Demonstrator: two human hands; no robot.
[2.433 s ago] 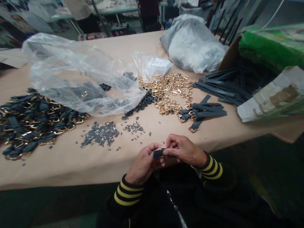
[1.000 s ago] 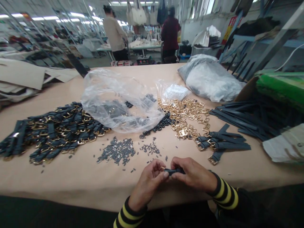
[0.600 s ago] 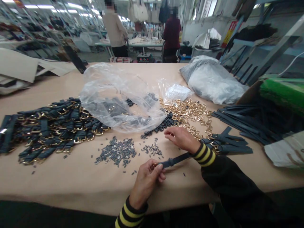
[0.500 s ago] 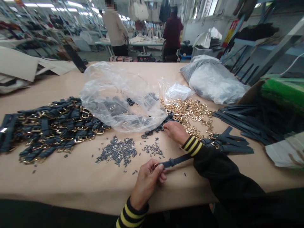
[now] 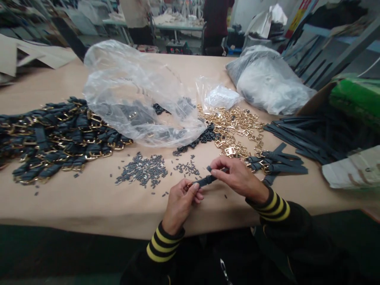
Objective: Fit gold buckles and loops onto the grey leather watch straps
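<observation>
A dark strap point(image 5: 203, 182) with a loop around it is pinched at its buckle end by my left hand point(image 5: 182, 200). My right hand point(image 5: 234, 174) is closed at the strap's other side, with a small dark loop point(image 5: 209, 168) between thumb and forefinger. Behind my hands are a pile of gold buckles point(image 5: 237, 124) and a heap of dark loops point(image 5: 207, 134). Small dark pieces point(image 5: 144, 169) lie scattered to the left of them.
Many buckled straps point(image 5: 68, 134) are heaped at the left. A clear plastic bag point(image 5: 133, 91) lies mid-table, a filled bag point(image 5: 267, 79) at the back right. Loose straps point(image 5: 308, 130) lie at the right. Two people stand beyond the table.
My right hand has come back from the heap of dark loops to the strap, now with a small loop in its fingers. The view has tilted down.
</observation>
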